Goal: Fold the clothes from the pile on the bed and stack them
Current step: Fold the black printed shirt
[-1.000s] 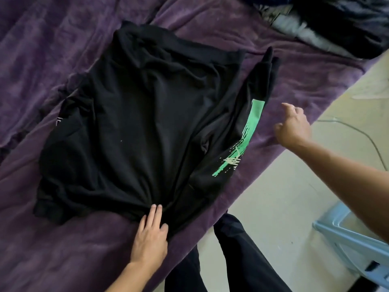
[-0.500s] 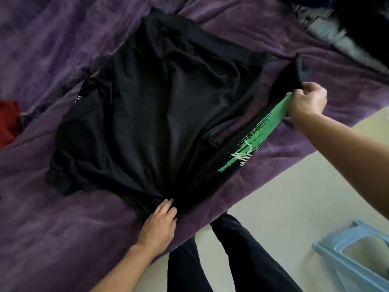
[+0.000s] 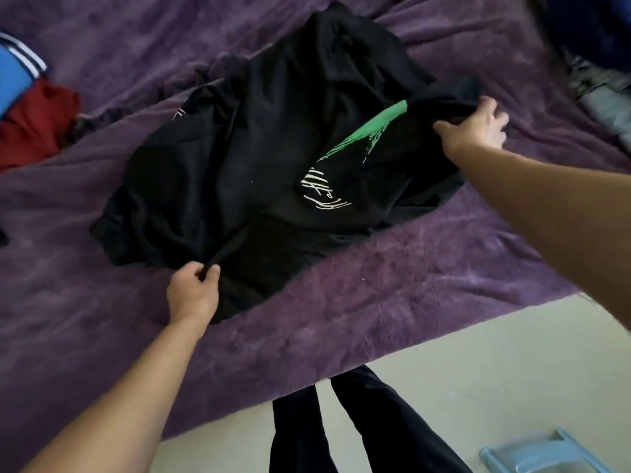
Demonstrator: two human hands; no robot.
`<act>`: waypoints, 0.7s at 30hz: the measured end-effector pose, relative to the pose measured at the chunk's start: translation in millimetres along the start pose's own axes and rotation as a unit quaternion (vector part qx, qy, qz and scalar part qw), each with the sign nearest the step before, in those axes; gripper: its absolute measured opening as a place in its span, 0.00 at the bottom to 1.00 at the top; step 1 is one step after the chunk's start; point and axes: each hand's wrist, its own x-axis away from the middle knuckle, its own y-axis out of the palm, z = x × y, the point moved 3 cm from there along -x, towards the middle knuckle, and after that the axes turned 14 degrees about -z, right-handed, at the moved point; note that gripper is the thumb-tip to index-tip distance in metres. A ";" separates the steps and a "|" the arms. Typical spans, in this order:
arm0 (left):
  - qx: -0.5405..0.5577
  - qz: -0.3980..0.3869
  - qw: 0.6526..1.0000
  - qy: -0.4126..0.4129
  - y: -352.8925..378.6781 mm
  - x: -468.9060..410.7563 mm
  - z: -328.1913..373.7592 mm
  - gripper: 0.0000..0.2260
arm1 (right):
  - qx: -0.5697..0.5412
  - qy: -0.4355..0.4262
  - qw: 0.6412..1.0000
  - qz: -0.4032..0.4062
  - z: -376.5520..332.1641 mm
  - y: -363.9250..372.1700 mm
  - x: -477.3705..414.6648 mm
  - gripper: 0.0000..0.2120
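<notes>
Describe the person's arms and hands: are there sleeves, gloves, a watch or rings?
The left forearm and right forearm are bare to the picture's edge; no sleeve shows. The left hand and right hand wear no gloves, and no watch, bracelet or ring is visible. The trousers are black.

The black shirt (image 3: 239, 158) lay rumpled near the bed's (image 3: 375, 302) front edge, its right side (green print showing) folded inward. Other clothes (image 3: 604, 97) lay by the right edge.

Head view — looking down, close over bed (image 3: 375, 302)
</notes>
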 end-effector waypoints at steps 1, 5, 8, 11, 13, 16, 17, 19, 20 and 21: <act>-0.023 0.022 0.999 0.020 1.1 0.1 5.0 0.10 | -0.045 0.040 0.998 0.005 10.8 1.7 -2.6 0.38; -0.136 0.074 0.983 0.097 -0.2 6.5 14.6 0.10 | -0.135 -0.001 0.990 -0.046 13.5 -8.2 -21.9 0.25; -0.201 0.091 0.967 0.124 -8.6 6.0 17.2 0.09 | -0.096 -0.023 0.995 0.012 -11.9 -39.8 -46.0 0.21; -0.286 0.123 0.939 0.149 -9.0 1.5 30.7 0.11 | -0.062 -0.084 0.990 0.098 -33.0 -70.5 -42.0 0.24; -0.356 0.103 0.903 0.217 3.7 4.7 41.5 0.17 | 0.098 -0.151 0.979 0.091 -39.1 -61.2 -18.3 0.28; -0.456 -0.038 0.849 0.264 34.1 12.6 36.9 0.24 | 0.259 -0.276 0.926 0.003 -30.4 -12.1 15.7 0.28; -0.478 -0.088 0.838 0.247 41.9 12.9 27.9 0.25 | 0.313 -0.288 0.903 -0.056 -21.7 9.3 25.4 0.28; -0.488 -0.132 0.834 0.221 44.5 9.5 11.9 0.26 | 0.401 -0.236 0.866 -0.182 5.3 45.6 34.2 0.28; -0.485 -0.138 0.835 0.219 40.4 8.5 9.1 0.25 | 0.418 -0.199 0.858 -0.223 16.8 54.6 34.2 0.29; -0.477 -0.138 0.837 0.228 34.3 7.6 10.1 0.24 | 0.413 -0.174 0.859 -0.247 23.2 57.0 32.3 0.29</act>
